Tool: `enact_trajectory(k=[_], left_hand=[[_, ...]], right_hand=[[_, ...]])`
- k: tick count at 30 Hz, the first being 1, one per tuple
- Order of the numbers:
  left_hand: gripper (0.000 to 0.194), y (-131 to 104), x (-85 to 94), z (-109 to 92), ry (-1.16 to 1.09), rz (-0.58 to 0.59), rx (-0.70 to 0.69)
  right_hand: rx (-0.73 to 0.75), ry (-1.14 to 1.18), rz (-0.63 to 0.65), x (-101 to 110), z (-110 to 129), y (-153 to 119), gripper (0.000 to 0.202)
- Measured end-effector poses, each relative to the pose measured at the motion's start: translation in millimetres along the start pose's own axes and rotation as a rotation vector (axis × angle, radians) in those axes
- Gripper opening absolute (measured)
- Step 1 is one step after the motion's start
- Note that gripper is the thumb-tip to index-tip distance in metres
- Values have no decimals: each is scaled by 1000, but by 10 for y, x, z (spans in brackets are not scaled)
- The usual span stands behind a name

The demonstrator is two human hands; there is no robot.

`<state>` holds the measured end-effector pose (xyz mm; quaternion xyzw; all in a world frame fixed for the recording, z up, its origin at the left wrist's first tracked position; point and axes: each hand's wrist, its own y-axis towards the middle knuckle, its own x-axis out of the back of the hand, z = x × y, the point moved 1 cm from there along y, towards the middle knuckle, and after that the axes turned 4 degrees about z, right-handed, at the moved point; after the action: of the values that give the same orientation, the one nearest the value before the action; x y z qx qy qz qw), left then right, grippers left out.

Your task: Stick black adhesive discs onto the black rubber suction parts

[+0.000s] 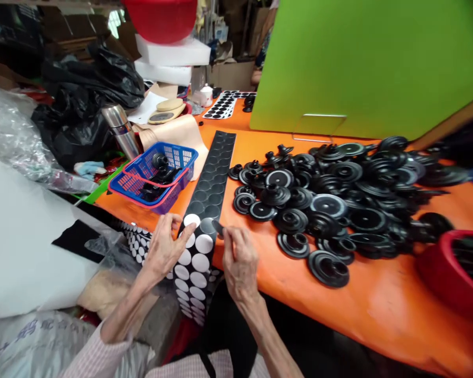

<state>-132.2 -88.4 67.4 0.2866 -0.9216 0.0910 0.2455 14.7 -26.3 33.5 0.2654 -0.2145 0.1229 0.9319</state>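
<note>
A long black strip (212, 176) with two rows of round cut-outs lies on the orange table and hangs over its front edge. On the hanging part the circles are white; farther back they are dark. My right hand (240, 262) pinches a small black disc (217, 228) at the strip's right side, beside a grey circle. My left hand (165, 247) rests at the strip's left edge, fingers apart, with fingertips by the white circles (191, 221). To the right of the strip lies a big heap of black round parts with stems (294, 220).
A blue basket (185, 152) with black parts stands left of the strip, near a steel flask (120, 131). A red tub (441, 268) sits at the right front. Behind the heap leans a green board (362, 68). White foam blocks (173, 52) and black bags are at back left.
</note>
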Motion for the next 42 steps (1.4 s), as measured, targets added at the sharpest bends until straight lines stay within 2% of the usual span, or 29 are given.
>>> enact_trajectory(k=[3,4,7,10,11,12,14,15,16,18,21,23,25,27,29,30,33,35,36,39,42], left_hand=[[26,-108,-177,-172,-253,356,109],[25,-133,-243,-215,-331,429,150],[21,-164,-418,-298,-443,476,219],[24,-159,-569,-392,-347,617,186],[24,-143,-609,-443,-265,608,128],[24,-117,-647,-506,-167,542,52],[18,-45,-735,-654,41,324,-93],[16,-8,-802,-729,132,250,-137],[16,26,-890,-797,204,232,-166],[21,66,-1127,-902,285,320,-237],[19,43,-1547,-969,319,466,-391],[23,2,-1774,-962,355,489,-450],[19,-29,-1891,-930,353,479,-472],[13,-35,-1870,-880,257,444,-469],[12,-23,-1738,-811,39,447,-364],[16,-16,-1648,-771,-113,481,-256],[29,-27,-1372,-661,-601,605,183],[31,-57,-1223,-608,-822,600,401],[30,-74,-1164,-585,-892,579,462],[22,-128,-1041,-516,-980,587,480],[22,-186,-962,-439,-937,642,381]], right_hand=[[1,57,76,81,44,-211,23],[-22,104,98,113,47,-267,22],[-231,310,78,249,-7,-348,26],[-506,462,-35,405,-105,-331,25],[-552,488,-88,458,-129,-316,27],[-573,501,-149,514,-147,-301,28],[-575,488,-291,652,-170,-284,29],[-571,468,-351,736,-181,-286,28],[-565,448,-394,828,-196,-297,27],[-554,428,-425,1029,-241,-343,26],[-548,380,-403,1323,-331,-457,25],[-572,344,-374,1471,-378,-534,26],[-603,349,-328,1560,-402,-590,27],[-613,370,-267,1588,-407,-616,27],[-599,360,-202,1568,-402,-617,27],[-588,344,-165,1545,-398,-611,26],[-537,296,-75,1445,-373,-581,25],[-504,279,-22,1370,-344,-554,23],[-494,276,-5,1334,-327,-538,22],[-492,310,-26,1245,-273,-484,20],[-504,466,-69,1179,-211,-425,37]])
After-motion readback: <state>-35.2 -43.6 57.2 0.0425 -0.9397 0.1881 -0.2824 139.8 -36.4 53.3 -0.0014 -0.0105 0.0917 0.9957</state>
